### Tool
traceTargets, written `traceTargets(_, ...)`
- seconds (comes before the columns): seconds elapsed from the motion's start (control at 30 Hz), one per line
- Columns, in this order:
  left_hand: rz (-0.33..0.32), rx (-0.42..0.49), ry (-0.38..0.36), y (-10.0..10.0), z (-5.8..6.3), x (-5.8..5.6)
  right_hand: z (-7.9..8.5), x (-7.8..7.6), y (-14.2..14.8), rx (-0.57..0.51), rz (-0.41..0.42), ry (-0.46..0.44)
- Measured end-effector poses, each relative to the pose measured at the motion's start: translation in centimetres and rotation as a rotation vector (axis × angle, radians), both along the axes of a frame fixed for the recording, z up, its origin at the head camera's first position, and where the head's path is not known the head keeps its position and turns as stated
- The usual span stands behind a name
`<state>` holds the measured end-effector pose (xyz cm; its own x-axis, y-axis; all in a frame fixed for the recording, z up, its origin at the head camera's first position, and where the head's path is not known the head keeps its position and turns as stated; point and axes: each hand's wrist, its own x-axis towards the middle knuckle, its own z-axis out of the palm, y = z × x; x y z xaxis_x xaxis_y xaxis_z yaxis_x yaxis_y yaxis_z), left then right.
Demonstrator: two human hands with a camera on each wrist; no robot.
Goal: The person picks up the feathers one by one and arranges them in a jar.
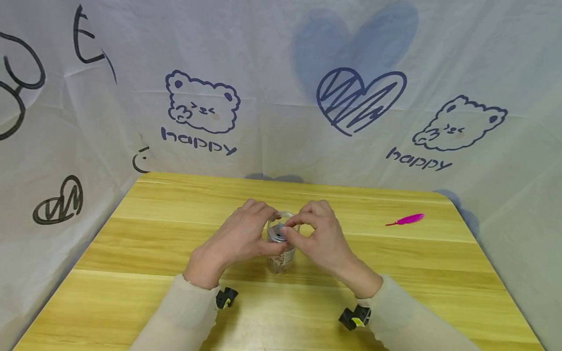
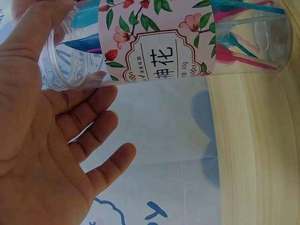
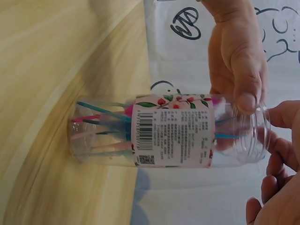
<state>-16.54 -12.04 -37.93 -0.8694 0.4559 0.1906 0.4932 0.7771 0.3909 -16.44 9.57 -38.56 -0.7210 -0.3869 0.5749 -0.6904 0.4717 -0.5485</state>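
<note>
A clear plastic jar [image 1: 281,261] with a pink floral label [image 2: 159,40] stands upright on the table, with several blue and pink feathers [image 2: 234,44] inside. My left hand [image 1: 248,234] grips it near the threaded neck, thumb on the near side; its other fingers [image 2: 110,171] are partly spread in the left wrist view. At the jar's mouth, my right hand [image 1: 322,236] brings thumb and index finger together around the tip of a blue feather [image 1: 281,226]. That contact is small and partly hidden. The right fingers [image 3: 281,147] appear beside the rim in the right wrist view.
A magenta feather [image 1: 409,219] lies on the wooden table [image 1: 145,243], right of the jar. White cloth [image 1: 272,112] with drawn bears and hearts hangs behind the table and at its sides. Both wrists carry small black cameras [image 1: 354,318].
</note>
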Motion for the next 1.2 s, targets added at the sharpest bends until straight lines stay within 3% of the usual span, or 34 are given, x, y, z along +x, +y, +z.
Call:
traceTargets(0.4, 0.031, -0.008, -0.041, 0.1, 0.2, 0.2, 0.0, -0.5, 2.0, -0.061, -0.153, -0.001)
traceTargets(0.67, 0.029, -0.004, -0.033, 0.1, 0.2, 0.3, -1.2, -1.3, 4.5, -0.035, -0.298, 0.089)
traceTargets(1.2, 0.031, -0.011, -0.047, 0.2, 0.3, 0.3, -4.0, -4.0, 14.2, 0.134, -0.606, -0.065)
